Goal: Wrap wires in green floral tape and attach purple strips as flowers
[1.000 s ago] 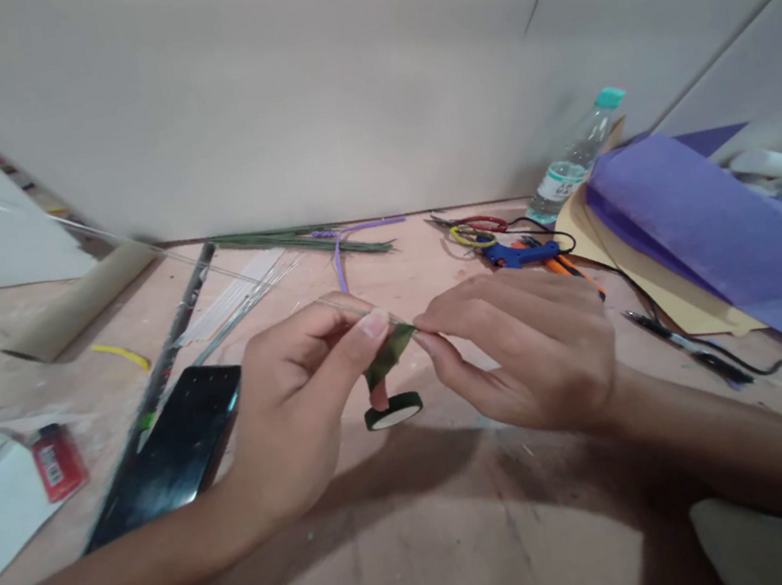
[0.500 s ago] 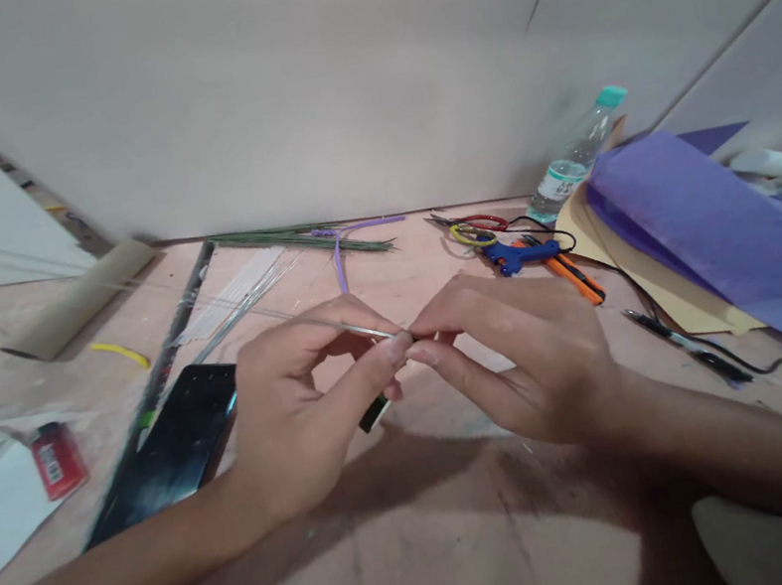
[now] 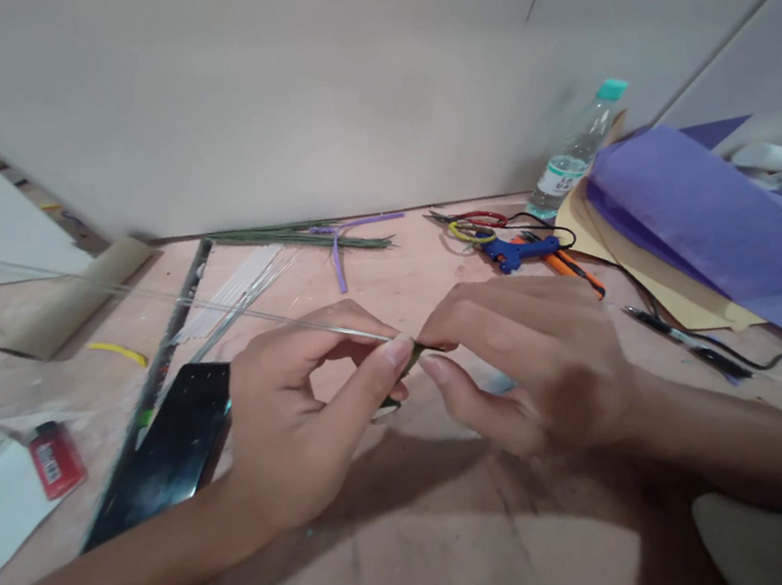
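Between thumb and forefinger, my left hand pinches a thin pale wire that runs up to the far left. A dark green strip shows at the wire's end, between the fingertips of both hands; part of it hangs below my left fingers. My right hand is beside it, its forefinger touching the strip's dark tip and its thumb slightly apart below. Whether the right fingers grip the strip is hard to make out.
Green stems, a purple strip and clear wires lie behind my hands. A black phone, red lighter and cardboard tube are left; scissors, a blue tool, bottle and purple sheets right.
My right thumb has dropped away from the left fingertips, and more of the green strip shows between the hands. The long wire has shifted slightly.
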`<state>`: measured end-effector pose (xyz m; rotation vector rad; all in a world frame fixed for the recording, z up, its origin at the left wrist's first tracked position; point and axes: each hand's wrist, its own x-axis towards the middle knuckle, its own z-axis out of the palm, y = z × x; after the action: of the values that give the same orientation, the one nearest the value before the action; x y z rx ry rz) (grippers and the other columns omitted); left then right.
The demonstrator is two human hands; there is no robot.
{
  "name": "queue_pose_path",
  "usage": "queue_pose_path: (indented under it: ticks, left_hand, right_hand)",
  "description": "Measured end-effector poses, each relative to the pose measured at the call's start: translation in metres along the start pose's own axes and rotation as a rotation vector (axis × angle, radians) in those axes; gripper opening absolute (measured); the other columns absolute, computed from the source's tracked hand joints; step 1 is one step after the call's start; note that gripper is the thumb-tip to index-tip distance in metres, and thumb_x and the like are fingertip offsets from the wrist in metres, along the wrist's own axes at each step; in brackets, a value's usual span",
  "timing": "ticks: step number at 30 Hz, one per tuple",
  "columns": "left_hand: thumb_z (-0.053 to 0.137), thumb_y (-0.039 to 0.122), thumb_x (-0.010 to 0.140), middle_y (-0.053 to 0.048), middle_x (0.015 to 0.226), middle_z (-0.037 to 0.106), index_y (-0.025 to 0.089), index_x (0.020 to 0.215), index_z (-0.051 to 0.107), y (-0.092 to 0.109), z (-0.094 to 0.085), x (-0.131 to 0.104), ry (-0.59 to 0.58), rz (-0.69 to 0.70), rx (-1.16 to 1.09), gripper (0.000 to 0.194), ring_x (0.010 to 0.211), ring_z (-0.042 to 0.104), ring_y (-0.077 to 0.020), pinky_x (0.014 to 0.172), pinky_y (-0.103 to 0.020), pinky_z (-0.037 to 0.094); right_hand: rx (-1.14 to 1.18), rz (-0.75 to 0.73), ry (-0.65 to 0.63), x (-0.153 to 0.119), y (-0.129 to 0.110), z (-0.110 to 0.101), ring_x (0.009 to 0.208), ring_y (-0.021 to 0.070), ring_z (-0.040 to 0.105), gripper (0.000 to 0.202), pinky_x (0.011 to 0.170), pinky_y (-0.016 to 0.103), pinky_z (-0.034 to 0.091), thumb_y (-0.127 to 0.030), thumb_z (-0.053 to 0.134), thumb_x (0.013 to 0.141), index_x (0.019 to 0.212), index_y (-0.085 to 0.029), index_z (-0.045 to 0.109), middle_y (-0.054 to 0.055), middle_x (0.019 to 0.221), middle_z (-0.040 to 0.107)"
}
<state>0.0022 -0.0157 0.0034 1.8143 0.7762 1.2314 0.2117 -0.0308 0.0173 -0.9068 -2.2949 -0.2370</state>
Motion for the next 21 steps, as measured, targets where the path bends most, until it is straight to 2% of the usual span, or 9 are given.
queue_pose_path:
  ticks: [7,11,16,21]
  left_hand:
    - [0.065,0.02,0.102,-0.001,0.082,0.067,0.021,0.089,0.075,-0.005,0.0,0.004,-0.076,-0.12,-0.142,0.016,0.064,0.067,-0.0148,0.059,-0.031,0.055]
    - [0.068,0.017,0.1,0.0,0.085,0.064,0.02,0.094,0.072,-0.011,-0.002,0.011,-0.129,-0.102,-0.142,0.007,0.065,0.067,-0.0131,0.062,-0.028,0.057]
    - [0.063,0.021,0.104,-0.002,0.094,0.067,0.021,0.099,0.069,-0.011,-0.006,0.013,-0.202,-0.01,-0.079,0.007,0.082,0.073,-0.0163,0.077,-0.03,0.06]
    - [0.06,0.022,0.105,-0.001,0.09,0.07,0.023,0.099,0.069,-0.01,-0.006,0.013,-0.178,0.043,0.062,0.01,0.071,0.067,-0.013,0.065,-0.026,0.055]
  right_hand:
    - [-0.112,-0.074,-0.01,0.001,0.006,0.0,0.064,0.0176,0.059,0.021,0.06,0.035,0.039,-0.015,0.052,0.105,0.089,-0.018,0.065,0.002,0.075,0.068]
    - [-0.126,-0.037,-0.03,0.001,0.007,0.002,0.063,0.0173,0.059,0.023,0.059,0.034,0.037,-0.017,0.047,0.107,0.092,-0.017,0.064,0.002,0.076,0.069]
    - [0.18,0.119,-0.086,0.005,0.004,-0.006,0.063,0.0115,0.056,0.018,0.061,0.028,0.038,-0.017,0.052,0.107,0.093,-0.018,0.064,-0.002,0.082,0.071]
    - [0.543,0.373,-0.167,0.009,0.002,-0.015,0.056,0.0083,0.055,0.02,0.056,0.022,0.039,-0.02,0.058,0.108,0.091,-0.022,0.069,-0.009,0.063,0.06]
